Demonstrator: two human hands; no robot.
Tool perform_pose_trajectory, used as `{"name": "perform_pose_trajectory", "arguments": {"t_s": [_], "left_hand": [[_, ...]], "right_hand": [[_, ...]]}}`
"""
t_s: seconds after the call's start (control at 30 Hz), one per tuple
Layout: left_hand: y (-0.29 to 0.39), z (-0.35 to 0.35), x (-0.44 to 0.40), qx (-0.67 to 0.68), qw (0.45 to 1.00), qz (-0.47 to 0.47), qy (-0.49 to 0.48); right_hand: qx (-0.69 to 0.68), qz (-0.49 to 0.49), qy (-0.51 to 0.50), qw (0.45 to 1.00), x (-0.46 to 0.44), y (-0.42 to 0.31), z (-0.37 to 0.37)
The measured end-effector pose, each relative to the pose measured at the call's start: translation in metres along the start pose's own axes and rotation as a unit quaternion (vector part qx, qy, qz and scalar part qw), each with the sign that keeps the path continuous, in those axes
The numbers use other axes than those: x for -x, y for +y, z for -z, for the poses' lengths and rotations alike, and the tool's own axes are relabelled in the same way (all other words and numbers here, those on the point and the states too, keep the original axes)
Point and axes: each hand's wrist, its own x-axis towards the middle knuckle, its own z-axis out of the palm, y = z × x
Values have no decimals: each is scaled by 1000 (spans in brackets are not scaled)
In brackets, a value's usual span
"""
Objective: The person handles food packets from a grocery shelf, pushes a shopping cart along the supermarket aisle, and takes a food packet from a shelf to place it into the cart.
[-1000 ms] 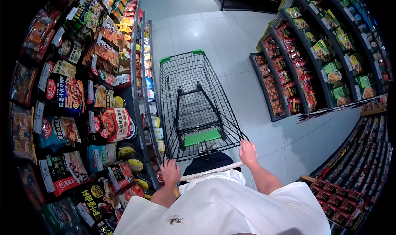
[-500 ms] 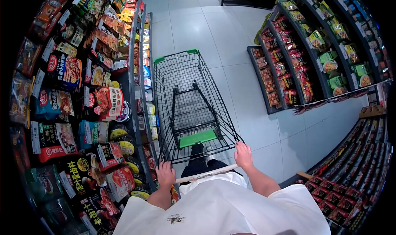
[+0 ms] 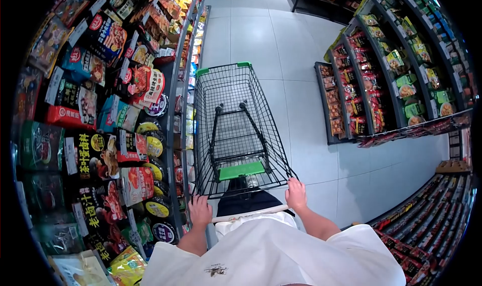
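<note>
A black wire shopping cart with green corner pieces and a green flap stands in front of me, and I can see no goods in it. My left hand is closed over the cart's near left corner. Over the near right corner, my right hand is curled in the same way. A pale handle bar runs between the two hands, close to my white shirt. Some of the fingers are hidden around the frame.
Shelves of packaged food rise close along the cart's left side. At the right, a shelf unit holds red and green packets. Rows of dark packages line the near right. Grey tiled floor lies between.
I have moved forward with the cart, so the left shelf's packages have slid back toward me. The view has turned slightly, and the right shelves sit farther right. Both hands keep their hold.
</note>
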Motion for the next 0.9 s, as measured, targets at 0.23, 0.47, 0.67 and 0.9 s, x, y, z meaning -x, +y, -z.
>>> {"name": "perform_pose_trajectory", "arguments": {"t_s": [0.23,0.47,0.67,0.9], "left_hand": [[-4,-5,32,8,1000,20,-13],[-8,3,76,3,999,16,-28],[-19,1,116,13,998,22,-65],[-29,5,143,1,996,14,-87]], "right_hand": [[2,7,4,1000,28,-9,-3],[10,-8,-26,1000,77,-24,-9],[13,-15,-48,999,127,-35,-21],[-2,-25,-28,999,164,-54,-21]]}}
